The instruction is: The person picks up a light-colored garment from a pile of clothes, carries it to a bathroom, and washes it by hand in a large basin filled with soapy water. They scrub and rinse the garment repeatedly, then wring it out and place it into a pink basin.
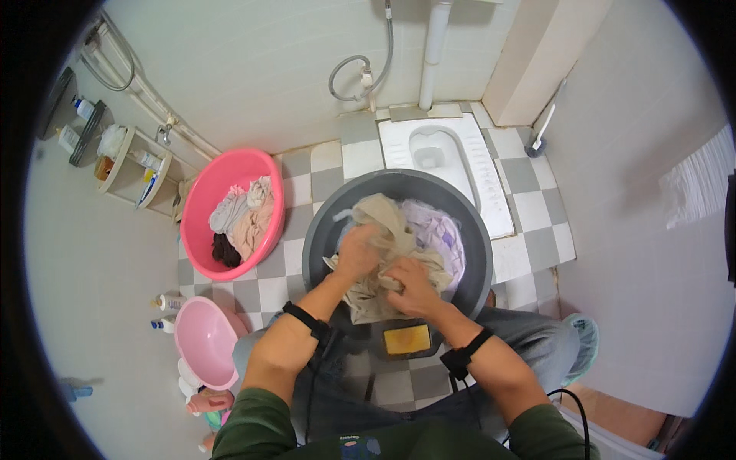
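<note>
A large dark grey plastic tub [323, 230] stands on the floor before me, between my knees. Bunched beige fabric [384, 217] fills its middle, with both my hands on it. My left hand [360, 251], slightly blurred, grips the cloth on the left side. With curled fingers my right hand [415, 284] holds a fold of the same cloth just to the right. Pale lilac laundry [440, 233] lies wet against the tub's right wall. On the tub's near ledge rests a yellow bar of soap [407, 340], below my right hand.
A pink tub [192, 230] with clothes stands to the left, above a smaller light pink basin [201, 339]. Behind the grey tub is a white squat toilet [489, 190]. A toilet brush [536, 146] leans at the right wall. Bottles [169, 303] line the left wall.
</note>
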The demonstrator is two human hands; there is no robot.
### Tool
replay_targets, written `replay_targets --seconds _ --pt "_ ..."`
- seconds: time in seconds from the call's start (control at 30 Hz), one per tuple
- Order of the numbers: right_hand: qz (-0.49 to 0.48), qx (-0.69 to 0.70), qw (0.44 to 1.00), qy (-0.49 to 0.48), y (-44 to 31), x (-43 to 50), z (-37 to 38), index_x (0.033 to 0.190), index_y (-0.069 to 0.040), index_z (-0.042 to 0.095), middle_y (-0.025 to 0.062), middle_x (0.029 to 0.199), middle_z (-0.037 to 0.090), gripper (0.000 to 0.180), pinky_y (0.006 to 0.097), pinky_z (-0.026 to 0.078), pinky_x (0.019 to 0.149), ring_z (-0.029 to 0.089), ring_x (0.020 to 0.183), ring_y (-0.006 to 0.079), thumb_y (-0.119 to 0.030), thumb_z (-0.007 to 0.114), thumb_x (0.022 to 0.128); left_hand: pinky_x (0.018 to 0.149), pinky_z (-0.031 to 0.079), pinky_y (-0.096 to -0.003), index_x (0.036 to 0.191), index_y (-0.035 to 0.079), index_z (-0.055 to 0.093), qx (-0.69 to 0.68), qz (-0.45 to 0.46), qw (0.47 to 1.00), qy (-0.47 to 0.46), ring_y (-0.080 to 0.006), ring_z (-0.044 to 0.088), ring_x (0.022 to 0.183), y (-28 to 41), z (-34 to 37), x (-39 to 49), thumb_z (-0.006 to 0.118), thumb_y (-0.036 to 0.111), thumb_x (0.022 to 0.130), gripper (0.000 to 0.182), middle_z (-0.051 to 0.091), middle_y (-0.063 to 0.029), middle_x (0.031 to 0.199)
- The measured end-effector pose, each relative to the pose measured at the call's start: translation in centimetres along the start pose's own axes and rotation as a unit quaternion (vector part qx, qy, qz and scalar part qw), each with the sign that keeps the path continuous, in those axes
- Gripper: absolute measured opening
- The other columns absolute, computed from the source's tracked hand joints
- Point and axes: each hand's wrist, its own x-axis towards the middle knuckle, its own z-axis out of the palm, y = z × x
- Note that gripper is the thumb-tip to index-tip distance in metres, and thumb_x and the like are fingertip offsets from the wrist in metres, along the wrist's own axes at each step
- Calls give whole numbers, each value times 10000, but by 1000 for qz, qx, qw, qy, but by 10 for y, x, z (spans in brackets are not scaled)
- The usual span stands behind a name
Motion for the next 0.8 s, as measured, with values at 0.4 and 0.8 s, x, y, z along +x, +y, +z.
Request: replay_targets --seconds 0.4,0.8 --pt "288 32 954 -72 34 -6 -18 1370 -237 591 266 1552 331 500 508 284 1160 331 1409 471 -421 644 908 995 351 -505 1063 151 653 -15 135 972 -194 -367 475 1204 90 -21 -52 689 213 682 388 616 -62 1189" --pt "271 -34 960 -58 59 -11 8 1302 -178 602 176 1404 464 467 465 406 1063 438 1250 444 -80 652 848 1071 374 -574 1362 245 574 75 -229 959 -150 -527 322 1324 61 15 -46 730 511 795 646 278 -248 1517"
